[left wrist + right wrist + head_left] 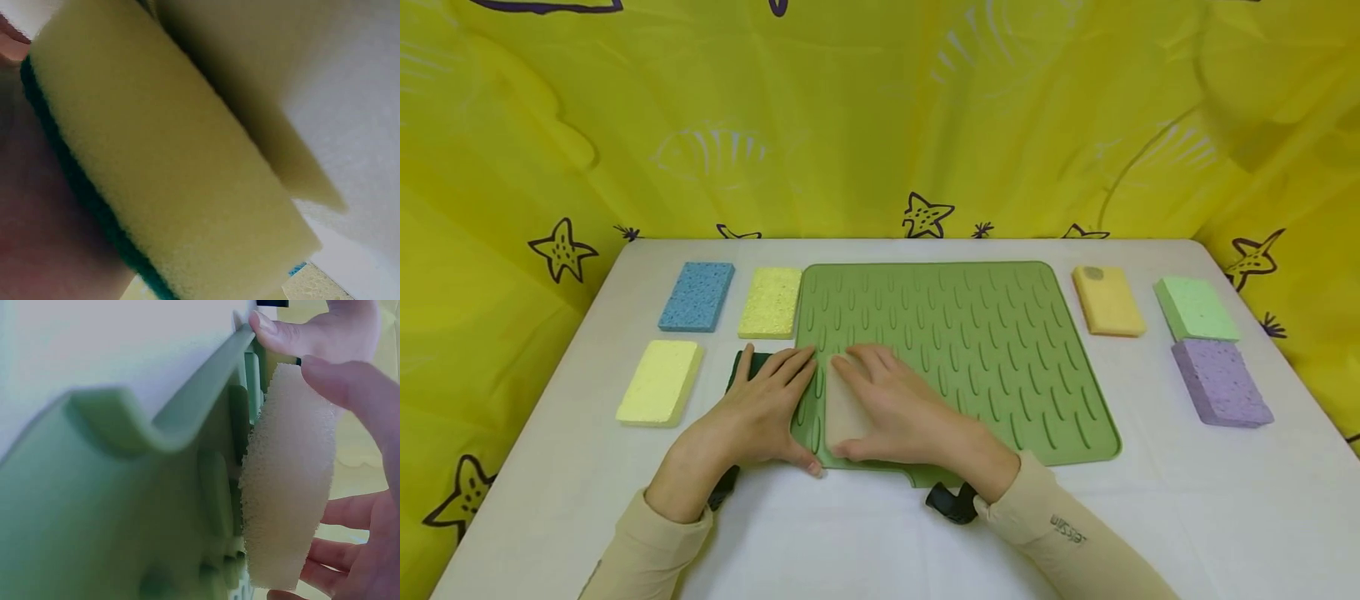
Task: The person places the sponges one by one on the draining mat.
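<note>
Beige sleeves lie nearest, left hand spread, right hand gripping a pale sponge (on a rimmed green mat).

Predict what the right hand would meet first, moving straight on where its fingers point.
Probably the left hand, at its fingertips, though depth is unclear; roughly beyond them lies a yellow, speckled, rectangular sponge.

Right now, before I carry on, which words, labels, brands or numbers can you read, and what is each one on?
Nothing can be quoted with certainty.
Right sleeve: dark lettering, upside down in the head view, too small and blurred to read.
Left sleeve: a dark mark at its edge, too little shows to read.
Yellow backdrop: line drawings such as a starfish, no readable words.
Sponges and green mat: no readable text.
</note>
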Demonstrator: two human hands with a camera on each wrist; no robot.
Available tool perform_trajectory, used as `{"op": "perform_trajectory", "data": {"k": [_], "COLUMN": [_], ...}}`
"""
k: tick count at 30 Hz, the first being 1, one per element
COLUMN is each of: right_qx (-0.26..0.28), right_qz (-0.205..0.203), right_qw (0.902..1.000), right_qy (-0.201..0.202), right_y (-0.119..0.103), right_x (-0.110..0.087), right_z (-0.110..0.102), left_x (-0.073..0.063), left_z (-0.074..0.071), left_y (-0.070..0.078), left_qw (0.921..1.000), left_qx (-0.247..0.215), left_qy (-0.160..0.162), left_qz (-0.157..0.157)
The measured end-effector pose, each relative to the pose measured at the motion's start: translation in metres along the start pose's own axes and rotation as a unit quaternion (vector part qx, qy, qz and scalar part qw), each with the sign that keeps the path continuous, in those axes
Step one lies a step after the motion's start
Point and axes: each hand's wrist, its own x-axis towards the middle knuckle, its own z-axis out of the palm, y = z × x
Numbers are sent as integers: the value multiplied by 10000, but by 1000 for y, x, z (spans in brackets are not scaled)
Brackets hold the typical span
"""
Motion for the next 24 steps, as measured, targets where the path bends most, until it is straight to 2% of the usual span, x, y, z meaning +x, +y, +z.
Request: {"op": "perform_trajectory", "data": {"k": [16, 24], "right_qx": [34, 108], "right_qz": [167, 228], "right_qw": [9998, 9995], "right_qy": [-54, -214], "right_y": [-5, -5], "right_x": [8, 6], "right_z": [9, 7], "left_x": [-1, -1], "left_z": [-1, -1], "left_y": [0, 0], "left_qw": [10000, 10000], "left_qx": [34, 64], "left_qy": [33, 46], "left_qz": [30, 53]}}
